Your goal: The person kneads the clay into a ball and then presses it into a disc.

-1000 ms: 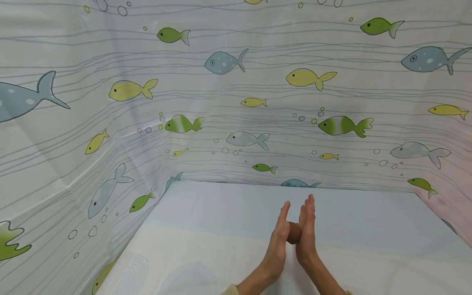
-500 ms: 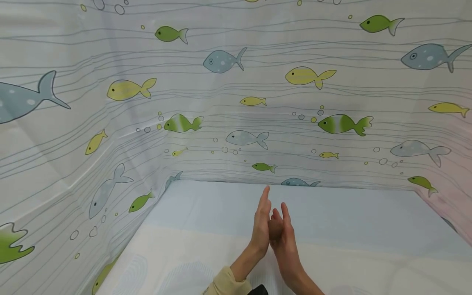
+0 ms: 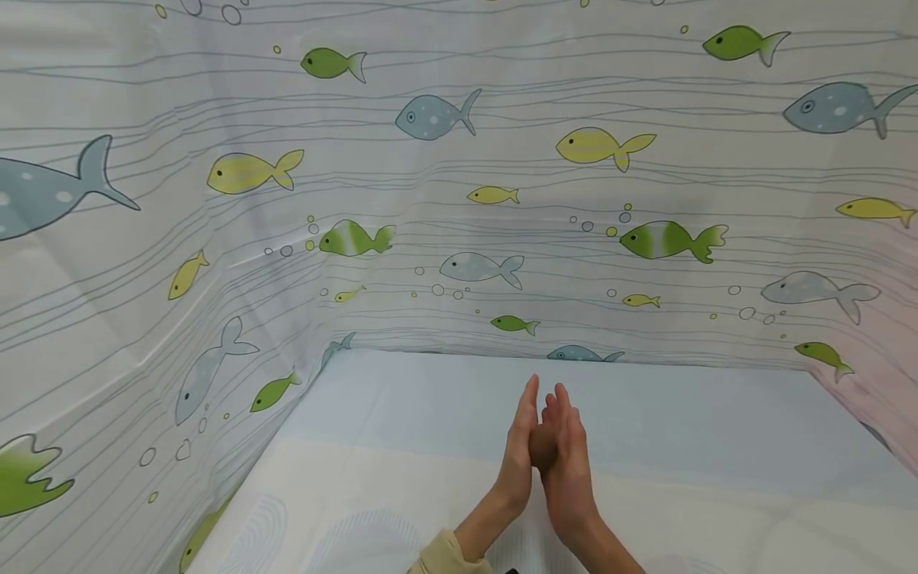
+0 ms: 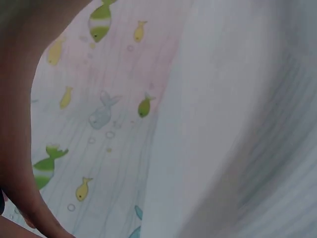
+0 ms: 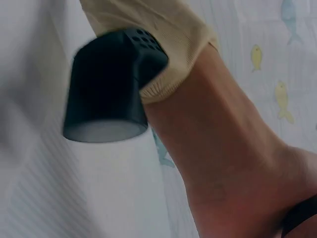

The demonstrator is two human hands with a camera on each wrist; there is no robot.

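A small brown ball (image 3: pixel 543 448), smooth and dough-like, sits between my two palms in the head view. My left hand (image 3: pixel 517 461) lies flat against its left side, fingers straight and pointing up and away. Against the other side rests my right hand (image 3: pixel 569 478), its fingers also extended. The ball is partly covered by the palms. In the left wrist view only bare skin (image 4: pixel 17 114) shows along the left edge, and the ball is out of sight. The right wrist view shows a forearm (image 5: pixel 213 134) beside a beige cuff, with the ball hidden there too.
Beneath the hands lies a table (image 3: pixel 402 470) with a pale blue and white cover. Behind and beside it hangs a white sheet (image 3: pixel 416 207) printed with fish. A dark wrist camera (image 5: pixel 106 89) sits by the cuff in the right wrist view.
Both hands have shifted left with the ball between them. They slide against each other: my left hand went forward past the right, then came partway back, so the fingertips now stand nearly level.
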